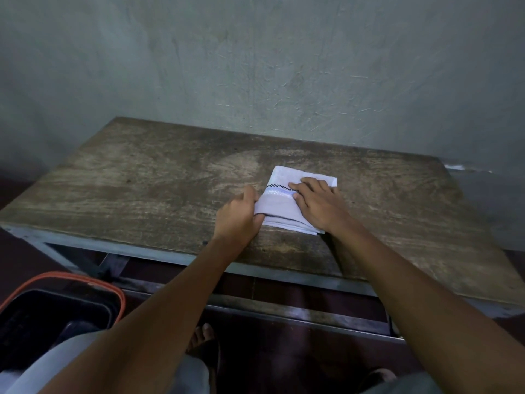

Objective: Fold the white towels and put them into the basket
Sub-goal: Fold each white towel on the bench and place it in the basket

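Note:
A white towel (pixel 279 204) with a dark stitched band lies folded into a small rectangle on the worn wooden table (pixel 159 180), right of centre. My left hand (pixel 237 217) grips the towel's left edge, thumb under the fold and fingers curled over it. My right hand (pixel 319 206) lies flat on the towel's right half, fingers straight and pressing down. A dark basket with an orange rim (pixel 85 282) stands on the floor at the lower left, below the table's near edge.
A grey plaster wall (pixel 255 66) rises right behind the table. The table's metal frame (pixel 284 305) runs along the near edge. My feet (pixel 203 336) stand on the dark floor beneath.

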`<state>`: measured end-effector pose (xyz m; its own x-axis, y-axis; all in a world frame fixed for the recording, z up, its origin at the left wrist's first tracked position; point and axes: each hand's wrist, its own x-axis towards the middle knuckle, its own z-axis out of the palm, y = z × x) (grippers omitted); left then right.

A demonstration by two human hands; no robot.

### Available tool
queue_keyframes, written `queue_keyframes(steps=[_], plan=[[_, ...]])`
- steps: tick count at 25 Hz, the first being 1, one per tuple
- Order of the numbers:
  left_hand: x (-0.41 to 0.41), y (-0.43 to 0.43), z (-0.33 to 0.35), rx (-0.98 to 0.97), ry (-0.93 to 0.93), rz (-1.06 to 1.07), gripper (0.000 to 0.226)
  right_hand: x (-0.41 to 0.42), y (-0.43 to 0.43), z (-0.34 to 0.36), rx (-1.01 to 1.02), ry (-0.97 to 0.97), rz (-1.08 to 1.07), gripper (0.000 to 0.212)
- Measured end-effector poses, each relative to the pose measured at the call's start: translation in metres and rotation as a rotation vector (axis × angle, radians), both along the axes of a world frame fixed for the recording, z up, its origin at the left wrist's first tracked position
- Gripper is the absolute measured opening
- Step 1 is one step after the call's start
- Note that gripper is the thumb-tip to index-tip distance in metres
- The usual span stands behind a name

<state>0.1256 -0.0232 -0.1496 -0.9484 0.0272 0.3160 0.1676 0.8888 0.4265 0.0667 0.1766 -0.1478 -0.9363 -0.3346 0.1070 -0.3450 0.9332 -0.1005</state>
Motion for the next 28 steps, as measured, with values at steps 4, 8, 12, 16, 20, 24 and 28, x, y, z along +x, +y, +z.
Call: queue_keyframes(steps=[4,8,12,16,20,24,28], plan=[[0.000,0.002,-0.002,0.066,-0.054,-0.030,0.033,0.001,-0.001,0.002,0.010,-0.015,0.005,0.044],[-0.002,0.008,-0.002,0.016,0.028,-0.036,0.029,-0.001,0.000,0.003,0.107,0.002,0.059,0.047],[-0.001,0.000,0.001,0.251,-0.002,0.020,0.020,-0.003,0.006,0.010,0.119,-0.063,0.146,0.048],[-0.046,-0.004,0.020,0.351,0.092,-0.084,0.042,0.008,0.006,0.014,-0.093,0.002,-0.047,0.045],[-0.074,0.020,0.020,-0.130,-0.217,-0.435,0.044,0.035,0.001,0.001,-0.015,-0.148,-0.116,0.056],[-0.061,0.020,0.007,-0.441,-0.172,-0.276,0.049,0.013,0.021,0.016,0.160,-0.176,-0.005,0.054],[-0.022,0.011,0.021,-0.563,0.028,-0.197,0.059,0.003,0.028,0.030,0.189,-0.070,0.002,0.048]])
